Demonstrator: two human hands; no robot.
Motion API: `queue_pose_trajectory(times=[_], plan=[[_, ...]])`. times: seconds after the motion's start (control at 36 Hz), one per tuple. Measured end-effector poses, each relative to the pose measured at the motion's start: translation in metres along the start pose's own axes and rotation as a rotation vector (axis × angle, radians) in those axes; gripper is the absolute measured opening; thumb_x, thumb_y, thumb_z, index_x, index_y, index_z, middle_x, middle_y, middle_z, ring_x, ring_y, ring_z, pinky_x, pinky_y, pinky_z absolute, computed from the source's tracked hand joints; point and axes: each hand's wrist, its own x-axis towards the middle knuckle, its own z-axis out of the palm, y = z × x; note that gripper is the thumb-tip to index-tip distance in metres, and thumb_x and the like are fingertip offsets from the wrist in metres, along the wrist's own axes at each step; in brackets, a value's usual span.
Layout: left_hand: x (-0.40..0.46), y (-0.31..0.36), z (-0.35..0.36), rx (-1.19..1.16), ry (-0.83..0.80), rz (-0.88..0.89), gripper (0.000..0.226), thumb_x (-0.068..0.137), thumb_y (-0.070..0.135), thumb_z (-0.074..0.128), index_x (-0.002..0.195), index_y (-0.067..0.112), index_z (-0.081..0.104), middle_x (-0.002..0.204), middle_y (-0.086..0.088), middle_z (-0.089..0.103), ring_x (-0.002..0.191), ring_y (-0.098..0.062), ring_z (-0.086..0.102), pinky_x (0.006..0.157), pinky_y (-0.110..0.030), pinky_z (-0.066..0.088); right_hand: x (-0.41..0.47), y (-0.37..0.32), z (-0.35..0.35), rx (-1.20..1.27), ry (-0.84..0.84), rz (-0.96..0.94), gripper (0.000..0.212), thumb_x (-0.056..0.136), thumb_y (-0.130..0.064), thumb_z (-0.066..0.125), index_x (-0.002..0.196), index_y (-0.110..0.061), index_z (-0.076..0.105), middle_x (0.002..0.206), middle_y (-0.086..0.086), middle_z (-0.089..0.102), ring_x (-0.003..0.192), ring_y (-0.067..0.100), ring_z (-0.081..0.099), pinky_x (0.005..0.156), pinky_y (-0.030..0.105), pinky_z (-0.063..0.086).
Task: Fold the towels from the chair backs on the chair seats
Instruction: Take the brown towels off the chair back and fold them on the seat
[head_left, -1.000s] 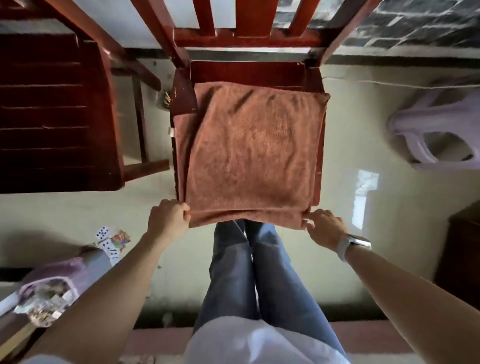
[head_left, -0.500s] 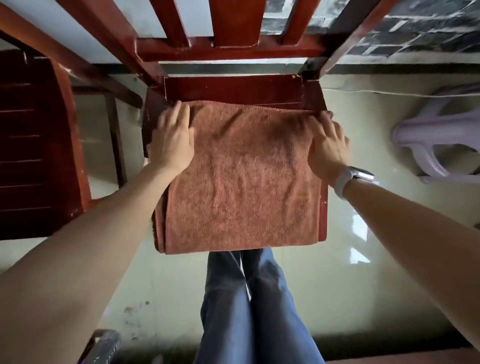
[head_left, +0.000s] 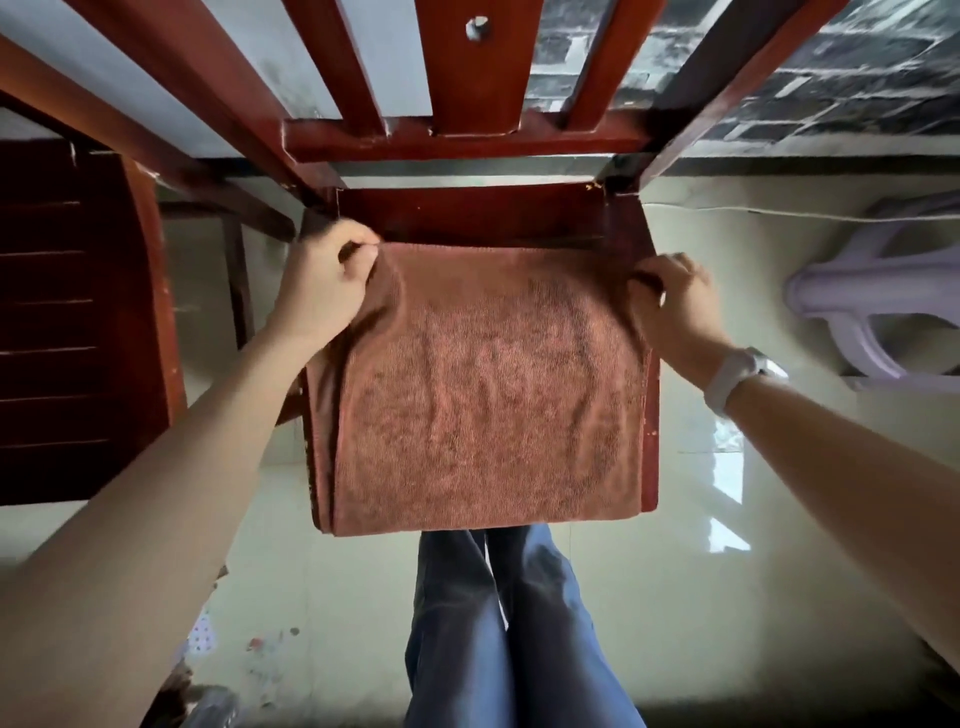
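Towel (head_left: 488, 395), rust-brown, folded on red wooden chair seat (head_left: 651, 415), near edge overhanging seat front above blue-jeaned legs (head_left: 498, 623). Far corners now pinched: left hand (head_left: 327, 283) and right hand (head_left: 675, 301) curled around cloth, no longer flat as half a second ago. Beyond, bare seat strip, then chair back (head_left: 462, 140).

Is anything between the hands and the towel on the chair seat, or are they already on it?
Nothing visible stands between them. The left hand and right hand each pinch a far corner of the brown towel, which already lies on the chair seat.
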Motion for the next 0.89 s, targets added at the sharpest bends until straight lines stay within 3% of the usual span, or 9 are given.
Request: queue_pose_trajectory(times=[0.08,0.17,0.25,0.31,0.42,0.5,0.58,0.67,0.89], plan=[[-0.029,0.003,-0.03,-0.083,-0.406,-0.209,0.015,0.093,0.012,0.05,0.09,0.024,0.059,0.092,0.003,0.063,0.079,-0.015,0.061,0.071,-0.029,0.047,-0.027,-0.002,-0.011,0.106,-0.265,0.016,0.017,0.09,-0.01,0.053,0.098,-0.015,0.067,0.084,0.003,0.067,0.07,0.011,0.06,0.058,0.021,0.044],[-0.057,-0.002,-0.058,-0.113,-0.944,-0.469,0.01,0.091,0.007,0.053,0.089,0.014,0.06,0.086,-0.01,0.064,0.073,-0.021,0.063,0.068,-0.032,0.053,-0.047,0.003,-0.03,0.086,-0.796,0.056,0.018,0.087,-0.01,0.059,0.093,-0.023,0.07,0.081,-0.01,0.067,0.072,-0.001,0.061,0.066,0.02,0.047],[-0.073,-0.014,-0.074,-0.063,-1.111,-0.619,0.01,0.09,0.004,0.054,0.086,0.008,0.062,0.076,-0.01,0.061,0.06,-0.016,0.058,0.053,-0.024,0.05,-0.058,0.008,-0.039,0.229,-1.181,0.273,0.021,0.084,-0.006,0.063,0.082,-0.026,0.067,0.073,-0.015,0.066,0.065,-0.006,0.064,0.057,0.014,0.05],[-0.075,-0.027,-0.074,0.019,-0.974,-0.568,0.011,0.09,0.008,0.055,0.086,0.012,0.063,0.083,-0.007,0.064,0.07,-0.016,0.059,0.058,-0.023,0.049,-0.057,0.006,-0.034,0.177,-1.117,0.247,0.012,0.085,-0.007,0.063,0.087,-0.018,0.067,0.073,-0.012,0.066,0.064,0.003,0.065,0.055,0.017,0.052],[-0.066,-0.054,-0.05,0.139,-0.382,-0.374,0.01,0.091,0.013,0.054,0.09,0.015,0.064,0.095,-0.007,0.064,0.093,-0.026,0.059,0.08,-0.031,0.043,-0.032,-0.005,-0.006,0.024,-0.516,0.058,0.014,0.088,-0.012,0.058,0.098,-0.013,0.068,0.09,0.008,0.068,0.072,0.024,0.061,0.064,0.03,0.048],[-0.061,-0.065,-0.028,0.17,-0.141,-0.269,0.011,0.088,0.004,0.054,0.089,0.003,0.065,0.109,-0.019,0.061,0.099,-0.036,0.058,0.089,-0.041,0.046,-0.016,-0.009,0.013,-0.068,-0.251,-0.033,0.018,0.085,-0.01,0.056,0.097,-0.012,0.068,0.104,0.012,0.063,0.095,0.029,0.057,0.08,0.034,0.044],[-0.057,-0.071,-0.013,0.216,-0.099,-0.146,0.011,0.085,-0.004,0.053,0.085,-0.001,0.064,0.13,-0.019,0.051,0.121,-0.034,0.046,0.104,-0.043,0.035,-0.004,-0.008,0.027,-0.203,-0.224,-0.095,0.026,0.085,-0.01,0.053,0.107,-0.011,0.066,0.128,0.015,0.047,0.117,0.034,0.041,0.1,0.038,0.035],[-0.054,-0.072,-0.002,0.309,-0.09,-0.046,0.009,0.084,-0.001,0.057,0.084,0.0,0.065,0.135,-0.016,0.05,0.127,-0.035,0.039,0.107,-0.045,0.029,-0.001,-0.011,0.034,-0.265,-0.197,-0.139,0.028,0.086,-0.008,0.05,0.11,-0.01,0.064,0.135,0.016,0.04,0.119,0.037,0.036,0.102,0.043,0.033],[-0.044,-0.069,-0.001,0.327,-0.084,0.004,0.014,0.086,0.01,0.06,0.089,0.001,0.071,0.099,-0.015,0.055,0.095,-0.029,0.053,0.085,-0.031,0.039,0.005,-0.014,0.033,-0.247,-0.25,-0.185,0.02,0.082,-0.005,0.054,0.098,0.001,0.064,0.122,0.019,0.045,0.111,0.038,0.042,0.101,0.043,0.036]])
